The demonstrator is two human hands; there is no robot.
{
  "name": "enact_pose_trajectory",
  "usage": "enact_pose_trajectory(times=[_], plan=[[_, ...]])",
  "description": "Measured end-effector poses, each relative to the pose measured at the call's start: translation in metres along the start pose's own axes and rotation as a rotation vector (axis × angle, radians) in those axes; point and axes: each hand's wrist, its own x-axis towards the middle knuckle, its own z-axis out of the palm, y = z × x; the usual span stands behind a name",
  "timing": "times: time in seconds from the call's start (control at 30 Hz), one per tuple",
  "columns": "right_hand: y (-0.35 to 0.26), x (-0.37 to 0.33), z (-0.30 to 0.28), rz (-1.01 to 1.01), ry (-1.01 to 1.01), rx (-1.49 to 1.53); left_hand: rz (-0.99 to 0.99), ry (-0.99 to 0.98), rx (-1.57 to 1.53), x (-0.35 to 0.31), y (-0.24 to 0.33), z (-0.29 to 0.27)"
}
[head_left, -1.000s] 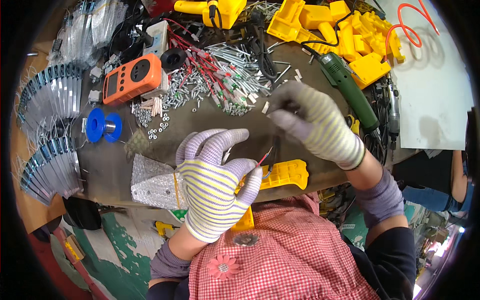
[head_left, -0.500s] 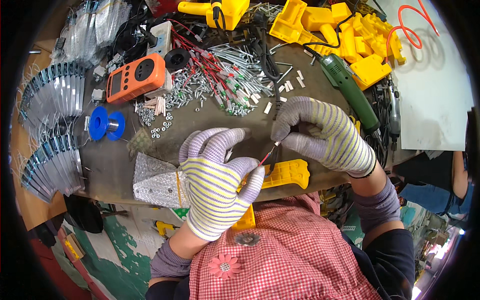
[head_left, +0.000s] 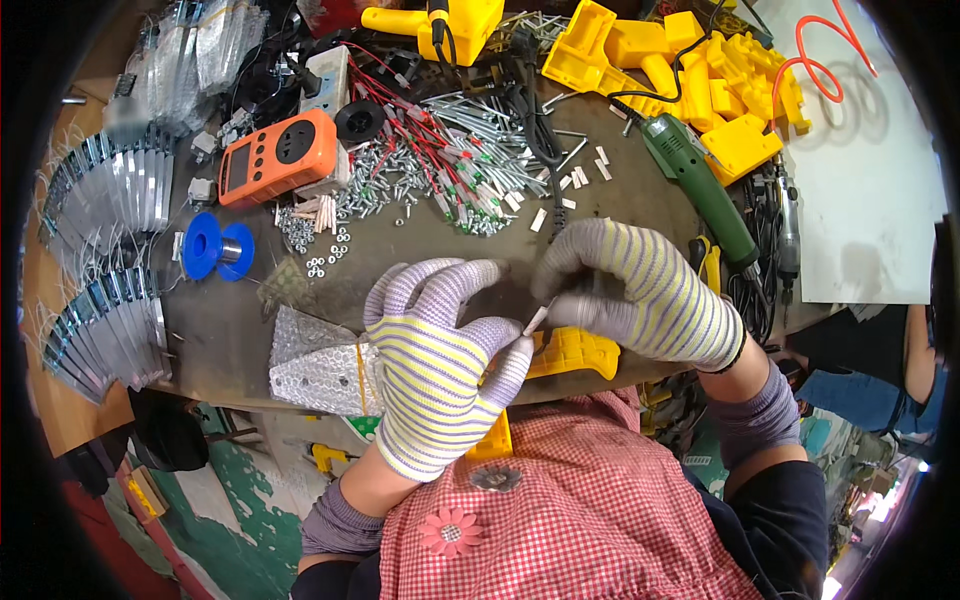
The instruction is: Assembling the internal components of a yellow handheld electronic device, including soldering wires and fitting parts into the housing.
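Note:
My left hand [head_left: 432, 345], in a striped knit glove, pinches with thumb and index finger at the lower end of a small white sleeve [head_left: 536, 321]. Any wires within that pinch are hidden. Close by on the right is my gloved right hand [head_left: 650, 290], its thumb tip by the sleeve's upper end; its fingertips are blurred, so their grip is unclear. Below both hands, a yellow plastic shell [head_left: 590, 353] lies at the bench edge, and a bubble-wrap pouch [head_left: 318, 375] rests beside my left hand.
Loose screws [head_left: 385, 180], red wired parts [head_left: 450, 165] and white sleeves [head_left: 539, 219] lie beyond my hands. An orange meter [head_left: 280, 157] and a blue solder spool [head_left: 202, 246] sit left. A green power tool [head_left: 700, 185] and yellow shells [head_left: 740, 145] are right.
The white sleeve has shifted down and left to my left fingertips, covering where red and dark wires showed. My right hand has moved slightly down and left with it.

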Motion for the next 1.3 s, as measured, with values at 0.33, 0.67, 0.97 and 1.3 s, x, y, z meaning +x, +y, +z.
enact_pose_trajectory(times=[0.33,0.67,0.97,1.3], plan=[[0.006,0.006,0.008,-0.061,0.07,-0.1,0.006,0.0,0.143,0.002,0.005,-0.015],[0.043,0.015,-0.01,-0.176,0.056,-0.957,-0.108,-0.346,0.036,-0.062,-0.052,-0.057],[0.035,0.021,-0.012,-0.161,0.237,-0.885,-0.14,-0.066,0.084,-0.041,-0.046,-0.057],[0.059,-0.108,0.088,0.062,0.88,-0.228,-0.208,0.457,0.243,0.069,-0.193,-0.125]])
